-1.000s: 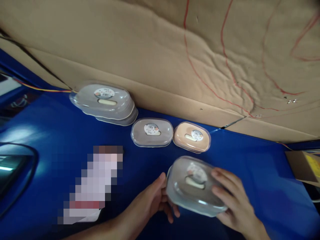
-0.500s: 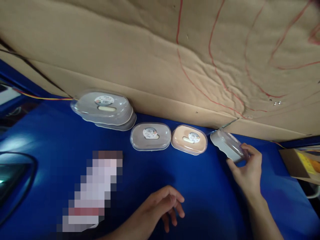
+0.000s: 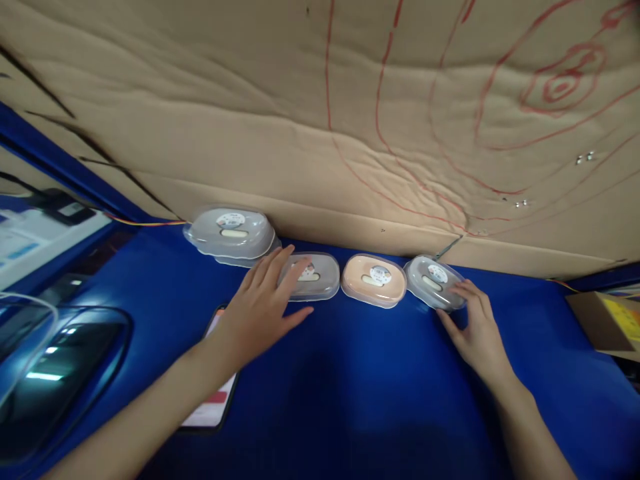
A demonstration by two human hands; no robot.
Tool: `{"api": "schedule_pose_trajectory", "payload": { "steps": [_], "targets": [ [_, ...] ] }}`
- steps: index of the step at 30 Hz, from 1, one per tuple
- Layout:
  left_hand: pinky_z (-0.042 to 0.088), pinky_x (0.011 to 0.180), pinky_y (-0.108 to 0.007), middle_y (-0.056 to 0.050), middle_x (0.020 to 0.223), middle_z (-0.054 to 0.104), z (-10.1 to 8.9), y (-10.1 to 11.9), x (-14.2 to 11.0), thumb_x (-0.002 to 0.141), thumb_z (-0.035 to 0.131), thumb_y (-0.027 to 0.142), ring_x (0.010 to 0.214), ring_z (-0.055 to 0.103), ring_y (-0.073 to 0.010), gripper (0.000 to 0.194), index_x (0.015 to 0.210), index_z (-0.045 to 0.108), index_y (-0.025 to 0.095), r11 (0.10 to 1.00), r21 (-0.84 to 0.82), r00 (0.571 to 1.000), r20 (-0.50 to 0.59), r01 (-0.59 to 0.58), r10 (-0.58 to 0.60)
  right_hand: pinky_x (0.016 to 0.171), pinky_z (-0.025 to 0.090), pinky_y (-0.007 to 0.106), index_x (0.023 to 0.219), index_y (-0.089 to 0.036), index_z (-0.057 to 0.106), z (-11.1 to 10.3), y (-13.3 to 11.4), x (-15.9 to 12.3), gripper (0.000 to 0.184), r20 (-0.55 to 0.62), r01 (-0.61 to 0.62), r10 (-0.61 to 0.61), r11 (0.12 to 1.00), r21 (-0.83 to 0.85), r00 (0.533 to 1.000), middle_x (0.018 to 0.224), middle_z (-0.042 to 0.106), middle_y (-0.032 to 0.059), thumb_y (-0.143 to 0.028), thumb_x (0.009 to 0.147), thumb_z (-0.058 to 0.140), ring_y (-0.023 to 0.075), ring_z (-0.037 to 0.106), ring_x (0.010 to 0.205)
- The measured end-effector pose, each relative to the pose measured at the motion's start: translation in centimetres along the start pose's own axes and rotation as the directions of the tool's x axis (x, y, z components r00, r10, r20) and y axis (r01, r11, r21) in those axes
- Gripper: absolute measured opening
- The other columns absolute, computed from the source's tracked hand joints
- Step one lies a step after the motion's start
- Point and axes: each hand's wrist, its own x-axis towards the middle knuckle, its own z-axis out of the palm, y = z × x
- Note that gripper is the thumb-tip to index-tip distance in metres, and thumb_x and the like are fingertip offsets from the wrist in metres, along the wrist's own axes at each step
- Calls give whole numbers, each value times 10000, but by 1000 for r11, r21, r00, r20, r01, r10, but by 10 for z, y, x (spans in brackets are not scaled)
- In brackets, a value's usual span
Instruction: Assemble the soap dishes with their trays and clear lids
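Observation:
My right hand grips the right end of a grey oval plastic box with a clear cover and a round label. Its thumb is at the near edge and its fingers are on top; the box lies flat. My left hand is open, fingers spread, over the left part of another grey box and partly hiding it. Whether it touches that box I cannot tell. Between these two sits a peach-coloured box of similar shape. Farther left, stacked grey boxes lie by the cardboard.
Brown cardboard with red lines stands behind the row. A phone lies on the blue table, partly under my left forearm. Cables and a dark glossy device are at left, a small carton at right.
My right hand has lowered the tilted grey box flat beside the peach one. My left hand has moved forward and left, from the table's near side to the middle grey box.

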Motion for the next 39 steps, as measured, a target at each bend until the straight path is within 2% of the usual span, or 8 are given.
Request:
{"api": "schedule_pose_trajectory", "payload": {
  "steps": [7,13,18,22,30,34,36,39],
  "targets": [
    [457,1170,-594,-236,1549,528,0,-22,29,862,806,432,1422,552,-451,893,1606,390,164,999,35,962,271,27,-35,1171,384,676,1409,-240,550,-6,-22,1,394,-5,-7,7,999,-46,1000,1468,583,170,-370,1040,606,400,494,1477],
    [513,1106,-598,-187,1487,576,-13,13,-27,815,853,530,1375,584,-431,895,1550,438,230,998,22,937,343,62,-66,1134,467,588,1469,-238,507,-2,-95,-20,457,43,239,-245,965,112,969,1478,579,186,-283,1034,641,352,542,1428],
    [500,1146,-527,-155,1594,499,-25,30,-58,927,733,557,1426,557,-367,813,1605,342,337,931,-326,922,386,164,-27,1180,445,670,1593,-206,400,9,-136,-45,735,222,389,-462,869,305,859,1632,453,239,-457,984,726,408,421,1545],
    [470,1155,-589,-182,1575,501,-13,15,-36,920,710,611,1460,508,-403,862,1616,338,266,976,-104,969,179,192,-172,1224,395,688,1610,-247,402,7,-140,-45,740,331,403,-506,853,333,796,1693,411,184,-387,973,752,398,352,1592],
    [443,1146,-655,-249,1595,493,19,-2,-3,925,722,572,1453,519,-472,848,1615,407,194,992,-31,957,267,124,-111,1166,490,550,1492,-239,539,1,-141,-40,501,413,391,-524,844,367,745,1448,636,135,-309,1018,687,318,579,1371],
    [308,1248,-669,-226,1731,317,3,23,-28,1040,562,508,1613,282,-449,700,1639,361,208,992,-46,964,246,114,-99,1111,522,534,1475,-234,554,0,-141,-41,464,419,392,-514,853,344,749,1424,645,127,-309,1031,666,323,609,1296],
    [374,1248,-575,-154,1734,362,-5,46,-50,1065,514,496,1587,376,-366,660,1664,313,304,982,-170,949,315,78,-20,1090,535,519,1482,-228,548,0,-140,-40,467,422,389,-512,854,346,748,1424,647,133,-322,1038,657,317,626,1268],
    [399,1207,-645,-131,1702,435,-8,79,-81,803,854,560,1523,442,-452,1078,1684,253,406,973,-223,893,448,63,45,1093,537,513,1548,-227,475,0,-139,-41,550,425,363,-502,856,367,753,1450,639,144,-324,1040,660,306,634,1277]
  ]
}}
